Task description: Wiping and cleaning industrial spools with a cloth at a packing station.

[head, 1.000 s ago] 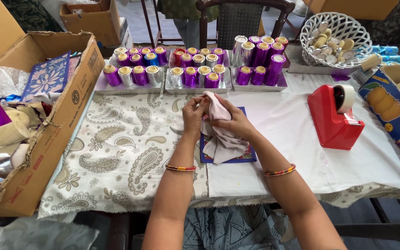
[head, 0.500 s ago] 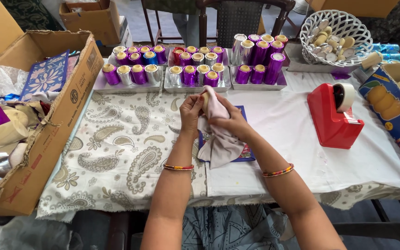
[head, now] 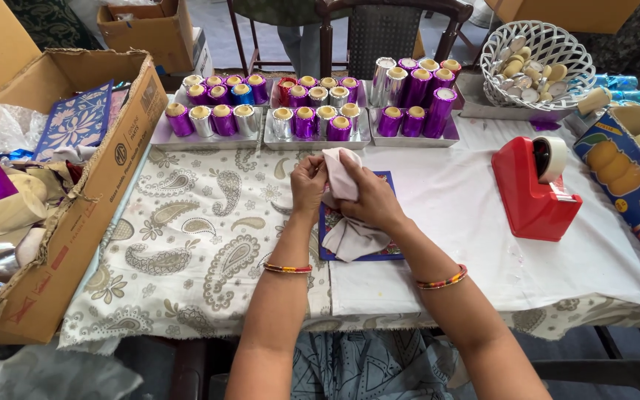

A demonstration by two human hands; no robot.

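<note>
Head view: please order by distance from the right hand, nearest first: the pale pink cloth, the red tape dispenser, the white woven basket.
1. Pale pink cloth: held in the right hand.
2. Red tape dispenser: on the table, to its right.
3. White woven basket: far right corner.

centre: pale pink cloth point(head: 346, 204) held above dark blue flat card point(head: 387, 252) | behind: three silver trays point(head: 316, 141) | left: open cardboard box point(head: 105, 185) | right: red plastic tape dispenser point(head: 531, 196), white woven basket point(head: 538, 55) behind it

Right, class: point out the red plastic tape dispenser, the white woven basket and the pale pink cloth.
red plastic tape dispenser point(head: 529, 198), head view, sloped body.
white woven basket point(head: 495, 52), head view, left rim.
pale pink cloth point(head: 340, 178), head view, fold between hands.
</note>
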